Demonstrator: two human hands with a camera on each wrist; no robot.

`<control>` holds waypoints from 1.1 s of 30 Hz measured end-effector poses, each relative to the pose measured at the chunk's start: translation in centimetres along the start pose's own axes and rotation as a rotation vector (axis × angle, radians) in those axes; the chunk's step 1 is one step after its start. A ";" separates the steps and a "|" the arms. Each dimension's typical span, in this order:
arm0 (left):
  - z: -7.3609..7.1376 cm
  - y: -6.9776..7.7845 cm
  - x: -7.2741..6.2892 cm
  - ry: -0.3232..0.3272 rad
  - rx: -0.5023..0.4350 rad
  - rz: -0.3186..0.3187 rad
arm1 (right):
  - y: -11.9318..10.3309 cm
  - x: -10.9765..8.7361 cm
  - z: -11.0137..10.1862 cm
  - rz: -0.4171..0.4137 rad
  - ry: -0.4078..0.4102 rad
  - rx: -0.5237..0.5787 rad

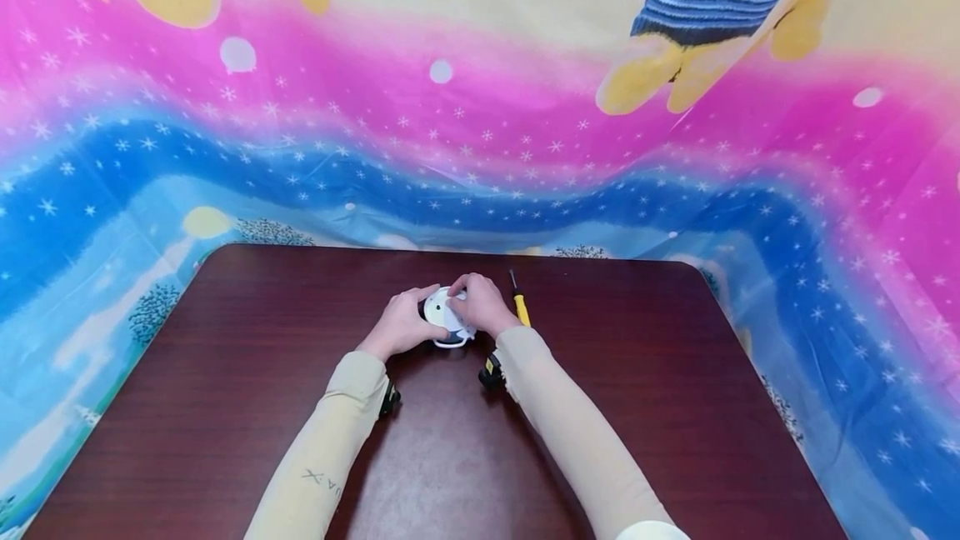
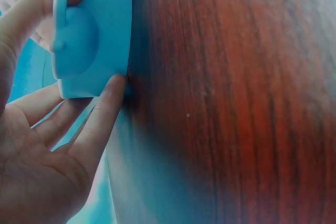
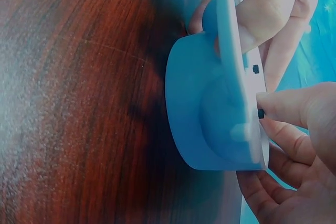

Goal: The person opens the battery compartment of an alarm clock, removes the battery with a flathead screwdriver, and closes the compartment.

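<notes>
Head view: a round white case [image 1: 441,317] sits on or just over the counter [image 1: 637,357], between the left fingers [image 2: 100,116] and the right fingers [image 3: 289,139].

It is a short, smooth drum, tinted blue in the wrist views, with a rounded bulge in its side, a curved handle [image 1: 450,345] and small black pegs [image 3: 256,68] on its flat face. That face points up; the drum's short axis stands roughly upright, and the handle runs left to right, nearest the left thumb. The left fingers grasp the side; the right ones curl at the rim, one tip beside a peg. Just right of them lies a yellow screwdriver [image 1: 521,308], shaft pointing away from the person.
</notes>
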State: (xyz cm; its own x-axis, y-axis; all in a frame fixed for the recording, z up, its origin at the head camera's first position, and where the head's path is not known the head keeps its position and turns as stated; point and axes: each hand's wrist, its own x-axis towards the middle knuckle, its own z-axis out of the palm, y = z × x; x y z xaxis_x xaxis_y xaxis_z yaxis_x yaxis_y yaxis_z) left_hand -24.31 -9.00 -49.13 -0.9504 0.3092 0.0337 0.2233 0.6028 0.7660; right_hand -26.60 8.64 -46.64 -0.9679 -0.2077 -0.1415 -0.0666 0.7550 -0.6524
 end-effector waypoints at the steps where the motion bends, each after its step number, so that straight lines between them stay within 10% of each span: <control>1: 0.0 0.0 0.0 0.001 0.001 -0.001 | 0.0 0.0 0.0 -0.001 0.001 0.001; 33: -0.1 0.1 0.0 -0.010 0.021 0.002 | 0.0 -0.2 -0.1 -0.030 0.030 -0.019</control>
State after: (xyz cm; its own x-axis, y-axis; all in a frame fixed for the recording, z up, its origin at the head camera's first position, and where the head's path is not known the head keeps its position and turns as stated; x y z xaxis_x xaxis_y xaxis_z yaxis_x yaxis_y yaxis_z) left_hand -24.34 -8.96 -48.99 -0.9479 0.3174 0.0289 0.2297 0.6174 0.7523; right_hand -26.47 8.74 -46.53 -0.9723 -0.2119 -0.0990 -0.1004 0.7604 -0.6417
